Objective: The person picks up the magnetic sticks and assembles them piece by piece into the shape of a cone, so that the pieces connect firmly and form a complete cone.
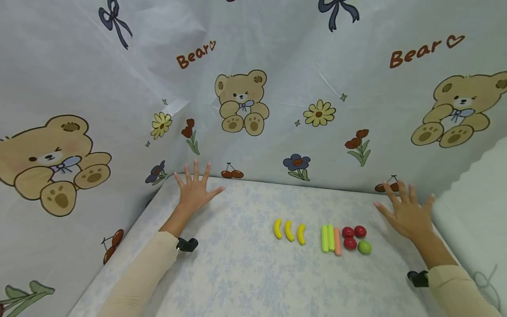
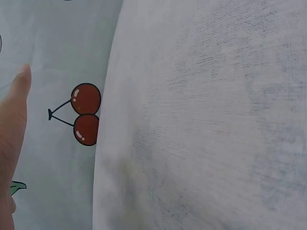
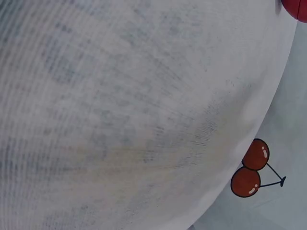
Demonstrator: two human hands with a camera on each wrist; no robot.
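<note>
My left hand (image 1: 194,191) is spread with straight fingers over the table's far left corner, holding nothing. Over the far right side, my right hand (image 1: 409,215) is spread too, its fingers empty. Between the hands lie several small items: yellow toy bananas (image 1: 288,230) in a row, two lime-green sticks (image 1: 331,237), and an orange stick (image 1: 337,241) beside them. Nearest to the right hand are red round toy fruits (image 1: 360,231) and one green round fruit (image 1: 365,247). In the right wrist view part of a red fruit (image 3: 296,8) shows at the top corner.
A pale blue-white cloth covers the table (image 1: 245,268). Behind and to the left hangs a curtain (image 1: 277,57) printed with bears, flowers and cherries. At the right edge stands a white surface (image 1: 479,211) with a thin grey cable (image 1: 488,281).
</note>
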